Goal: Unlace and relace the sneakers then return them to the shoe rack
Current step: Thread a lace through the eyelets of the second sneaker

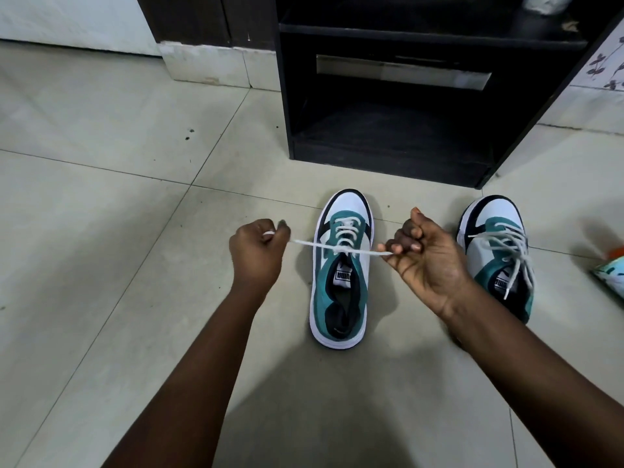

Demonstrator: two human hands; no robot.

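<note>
1. Right now you are pulling the white lace (341, 247) taut across the middle sneaker (341, 271), which is standing on the tiled floor (118, 231) at about 12 o'clock from you, toe pointing toward the shoe rack (388, 130).
2. Your left hand (258, 251) is curling tight around one lace end, out at 9 o'clock from the shoe; your right hand (425, 261) is pinching the other end between thumb and fingertips at 3 o'clock.
3. You are handling something soft and limp: the lace is probably behaving like a thin cord that slips through a loose pinch, so hold it close to the eyelets rather than far out at the tips.
4. You are likely working with a light shoe that slides on smooth tile when the two pulls are uneven; balancing both sides seems wise.
5. When lifting it later, the stiff heel collar or the sole edge looks like the firmest place to grasp, not the soft tongue.
6. The second sneaker (496, 255) is waiting at 3 o'clock, partly behind your right hand, its laces (506, 251) lying loose over the tongue.
</note>
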